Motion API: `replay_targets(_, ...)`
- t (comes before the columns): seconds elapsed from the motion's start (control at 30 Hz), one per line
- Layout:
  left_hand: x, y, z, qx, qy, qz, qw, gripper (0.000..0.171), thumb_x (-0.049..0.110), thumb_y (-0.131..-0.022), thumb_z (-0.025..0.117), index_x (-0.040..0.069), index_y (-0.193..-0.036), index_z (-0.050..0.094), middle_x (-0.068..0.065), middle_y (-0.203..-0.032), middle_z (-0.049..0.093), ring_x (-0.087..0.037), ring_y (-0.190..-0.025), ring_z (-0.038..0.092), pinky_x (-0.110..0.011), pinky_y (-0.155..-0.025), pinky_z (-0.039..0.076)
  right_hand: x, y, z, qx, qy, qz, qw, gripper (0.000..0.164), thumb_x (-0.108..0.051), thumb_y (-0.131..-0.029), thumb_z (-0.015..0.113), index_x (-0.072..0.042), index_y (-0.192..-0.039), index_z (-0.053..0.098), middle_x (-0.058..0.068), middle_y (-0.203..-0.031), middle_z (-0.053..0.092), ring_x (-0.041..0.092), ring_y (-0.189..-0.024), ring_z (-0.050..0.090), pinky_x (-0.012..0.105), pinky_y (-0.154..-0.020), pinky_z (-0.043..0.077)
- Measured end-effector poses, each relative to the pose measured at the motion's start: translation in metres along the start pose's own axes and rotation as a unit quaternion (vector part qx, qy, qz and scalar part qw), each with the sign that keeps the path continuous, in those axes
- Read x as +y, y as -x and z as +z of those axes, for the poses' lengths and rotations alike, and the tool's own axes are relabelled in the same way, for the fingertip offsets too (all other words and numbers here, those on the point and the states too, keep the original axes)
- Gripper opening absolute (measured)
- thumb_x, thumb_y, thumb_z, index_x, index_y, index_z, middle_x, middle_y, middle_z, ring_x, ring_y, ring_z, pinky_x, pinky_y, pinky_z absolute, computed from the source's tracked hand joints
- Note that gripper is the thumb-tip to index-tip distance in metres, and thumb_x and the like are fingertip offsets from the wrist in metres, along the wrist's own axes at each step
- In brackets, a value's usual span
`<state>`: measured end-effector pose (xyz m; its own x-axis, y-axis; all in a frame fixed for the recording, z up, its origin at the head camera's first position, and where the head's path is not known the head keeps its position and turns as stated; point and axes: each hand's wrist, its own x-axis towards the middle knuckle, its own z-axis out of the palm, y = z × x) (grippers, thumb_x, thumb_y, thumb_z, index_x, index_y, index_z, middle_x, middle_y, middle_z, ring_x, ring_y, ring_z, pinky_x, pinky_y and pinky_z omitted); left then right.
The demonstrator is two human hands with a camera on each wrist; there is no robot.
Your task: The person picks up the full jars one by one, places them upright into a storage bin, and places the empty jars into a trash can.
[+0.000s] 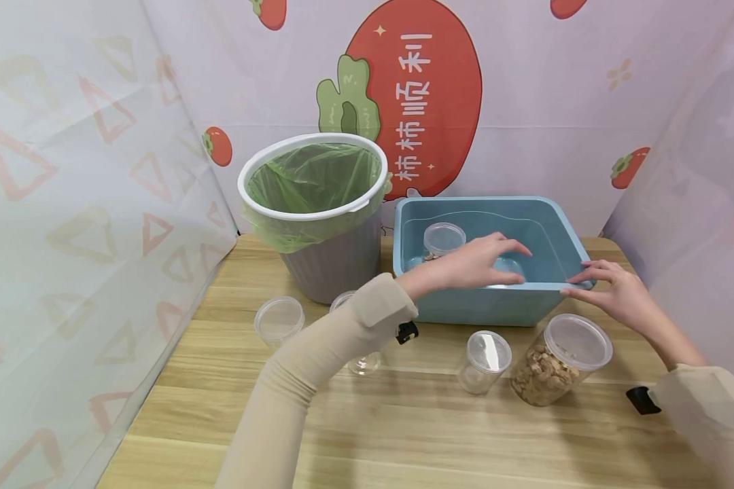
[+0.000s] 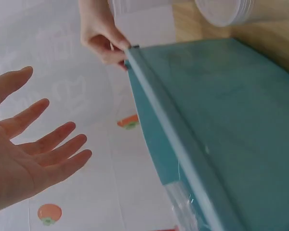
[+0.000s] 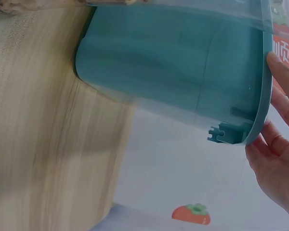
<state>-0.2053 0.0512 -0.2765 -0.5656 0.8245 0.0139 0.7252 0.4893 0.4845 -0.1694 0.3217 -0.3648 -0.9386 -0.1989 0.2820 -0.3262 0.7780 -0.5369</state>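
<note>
A blue plastic storage bin (image 1: 489, 307) stands on the table with a lidded clear jar (image 1: 444, 238) inside at its left. My left hand (image 1: 478, 263) is over the bin's opening, fingers spread and holding nothing; the left wrist view shows its bare palm (image 2: 19, 159). At the bin's right front corner, my right hand (image 1: 614, 292) pinches the rim (image 3: 266, 91) between thumb and fingers. Just in front of that corner, a large clear jar of shelled nuts (image 1: 544, 377) leans slightly. Beside it is a smaller clear lidded jar (image 1: 480, 370).
A grey trash can (image 1: 336, 261) with a green liner (image 1: 306, 176) stands left of the bin. Two more clear jars are near it: a lidded one (image 1: 279, 319) and one partly hidden behind my left sleeve (image 1: 364, 365). Patterned cloth (image 1: 526, 102) surrounds the wooden table (image 1: 465, 448).
</note>
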Motion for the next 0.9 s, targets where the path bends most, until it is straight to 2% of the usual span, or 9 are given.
replay_targets(0.2,0.01,0.002,0.022,0.021,0.021,0.034,0.999,0.042,0.029,-0.086,0.057,0.013,-0.124,0.05,-0.002,-0.119,0.048,-0.006,-0.109,0.042,-0.01,-0.086,0.032,0.001,0.001,0.0,0.004,0.001,-0.015,1.0,0.019,-0.015,-0.075,0.07,0.001,-0.085,0.066,0.028,-0.109,0.049,0.047,-0.104,0.039,0.059,-0.073,0.032)
replay_targets(0.63,0.024,-0.002,0.074,0.024,0.026,0.085,0.9958,0.038,0.027,-0.085,0.059,0.016,-0.12,0.053,-0.002,-0.129,0.041,-0.003,-0.118,0.033,-0.007,-0.091,0.024,0.003,0.001,0.004,0.027,0.016,-0.047,0.998,0.015,-0.011,-0.075,0.07,0.001,-0.082,0.066,0.023,-0.104,0.052,0.039,-0.1,0.04,0.057,-0.07,0.035)
replay_targets(0.77,0.031,-0.004,0.091,0.031,0.028,0.076,0.9962,0.04,0.03,-0.085,0.058,0.017,-0.122,0.052,-0.004,-0.134,0.035,-0.004,-0.122,0.028,-0.007,-0.093,0.022,0.004,0.002,0.003,0.023,0.013,-0.046,0.999,0.015,-0.01,-0.075,0.069,0.002,-0.082,0.065,0.025,-0.105,0.051,0.043,-0.099,0.041,0.057,-0.07,0.034)
replay_targets(0.9,0.036,-0.005,0.103,0.03,0.049,0.054,0.9969,0.043,0.033,-0.085,0.057,0.02,-0.125,0.048,-0.005,-0.138,0.027,-0.005,-0.125,0.023,-0.008,-0.091,0.023,0.003,0.001,0.003,0.023,0.012,-0.044,0.999,0.015,-0.011,-0.075,0.069,0.002,-0.083,0.065,0.025,-0.105,0.051,0.043,-0.098,0.041,0.057,-0.07,0.034)
